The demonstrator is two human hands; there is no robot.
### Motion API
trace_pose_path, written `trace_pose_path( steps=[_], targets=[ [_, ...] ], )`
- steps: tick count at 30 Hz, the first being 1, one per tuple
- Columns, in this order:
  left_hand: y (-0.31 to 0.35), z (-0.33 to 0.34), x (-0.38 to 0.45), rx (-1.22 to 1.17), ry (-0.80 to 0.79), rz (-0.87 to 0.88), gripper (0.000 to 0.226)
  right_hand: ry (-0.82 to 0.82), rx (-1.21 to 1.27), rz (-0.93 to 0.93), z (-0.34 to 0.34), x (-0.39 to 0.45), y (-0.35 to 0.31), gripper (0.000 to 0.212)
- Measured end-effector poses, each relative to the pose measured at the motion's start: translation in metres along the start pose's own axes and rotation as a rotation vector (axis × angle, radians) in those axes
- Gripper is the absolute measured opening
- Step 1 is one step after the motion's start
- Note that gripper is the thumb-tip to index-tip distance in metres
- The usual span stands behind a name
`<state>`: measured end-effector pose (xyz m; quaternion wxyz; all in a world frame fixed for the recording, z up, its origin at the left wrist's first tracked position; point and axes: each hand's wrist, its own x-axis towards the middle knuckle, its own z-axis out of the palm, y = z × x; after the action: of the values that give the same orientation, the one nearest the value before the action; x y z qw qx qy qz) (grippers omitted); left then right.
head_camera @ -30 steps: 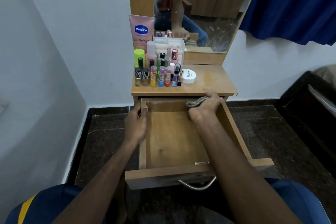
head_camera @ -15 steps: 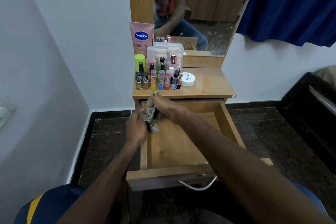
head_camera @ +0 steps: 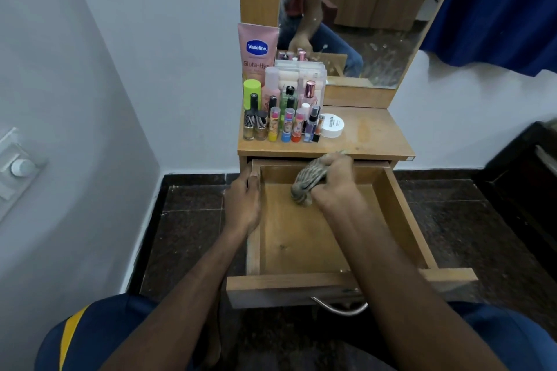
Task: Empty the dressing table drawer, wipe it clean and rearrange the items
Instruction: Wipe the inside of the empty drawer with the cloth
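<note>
The wooden drawer (head_camera: pixel 404 220) is pulled out wide and holds nothing but my hand and a cloth. My right hand (head_camera: pixel 334 181) clutches a bunched grey striped cloth (head_camera: pixel 307 184) against the drawer's floor near the back, about the middle. My left hand (head_camera: pixel 242 199) grips the drawer's left wall. On the left of the dressing table top (head_camera: pixel 370 135) stand several cosmetics: a pink Vaseline tube (head_camera: pixel 257 48), a lime-capped bottle (head_camera: pixel 251 93), small nail polish and lip balm bottles (head_camera: pixel 286 128) and a flat white jar (head_camera: pixel 331 125).
A mirror (head_camera: pixel 361 9) rises behind the table and shows a person's arm. White walls close in on the left and behind. A blue curtain (head_camera: pixel 497 3) hangs at the right, dark furniture (head_camera: pixel 530 172) below it. The drawer's metal handle (head_camera: pixel 340 307) is near my knees.
My right hand swept the cloth from the drawer's back right to its back left corner, then back toward the middle. My left hand stayed on the left wall.
</note>
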<state>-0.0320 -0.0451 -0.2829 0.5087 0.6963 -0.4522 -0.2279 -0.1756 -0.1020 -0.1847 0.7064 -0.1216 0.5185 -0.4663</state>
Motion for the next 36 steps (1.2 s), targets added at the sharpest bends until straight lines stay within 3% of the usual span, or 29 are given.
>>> trace_pose_path(
  steps=[3, 9, 12, 14, 16, 19, 24, 28, 33, 36],
  targets=[
    [0.001, 0.000, -0.001, -0.003, 0.007, 0.001, 0.035, -0.021, -0.217, -0.050, 0.018, -0.006, 0.024, 0.005],
    [-0.001, 0.001, 0.001, -0.060, -0.027, -0.120, 0.039, -0.222, -0.554, 0.029, 0.055, -0.015, 0.057, 0.027],
    [0.001, 0.002, 0.000, -0.074, -0.025, -0.134, 0.037, -0.374, -0.861, -0.002, 0.052, -0.014, 0.053, 0.018],
    [0.003, 0.001, -0.002, -0.095, -0.022, -0.134, 0.037, -0.459, -1.090, -0.016, 0.040, -0.014, 0.040, 0.024],
    [0.007, 0.001, -0.003, -0.104, -0.027, -0.131, 0.040, -0.519, -1.034, -0.068, 0.023, -0.004, 0.029, 0.029],
    [0.009, -0.001, -0.002, -0.094, -0.046, -0.095, 0.041, -0.476, -0.773, -0.054, 0.000, 0.003, 0.037, 0.024],
    [0.000, 0.003, 0.002, -0.121, -0.017, -0.118, 0.042, -0.594, -1.030, -0.059, 0.008, -0.005, 0.058, 0.036],
    [0.005, 0.001, 0.000, -0.101, -0.006, -0.108, 0.038, -0.508, -1.128, -0.036, -0.004, -0.013, 0.044, 0.051],
    [0.011, -0.001, -0.003, -0.086, -0.011, -0.095, 0.042, -0.365, -0.568, 0.159, -0.064, -0.027, 0.010, 0.042],
    [0.014, -0.001, -0.005, -0.058, 0.013, -0.070, 0.037, -0.245, -0.211, 0.064, -0.097, -0.038, -0.011, 0.039]
  ],
)
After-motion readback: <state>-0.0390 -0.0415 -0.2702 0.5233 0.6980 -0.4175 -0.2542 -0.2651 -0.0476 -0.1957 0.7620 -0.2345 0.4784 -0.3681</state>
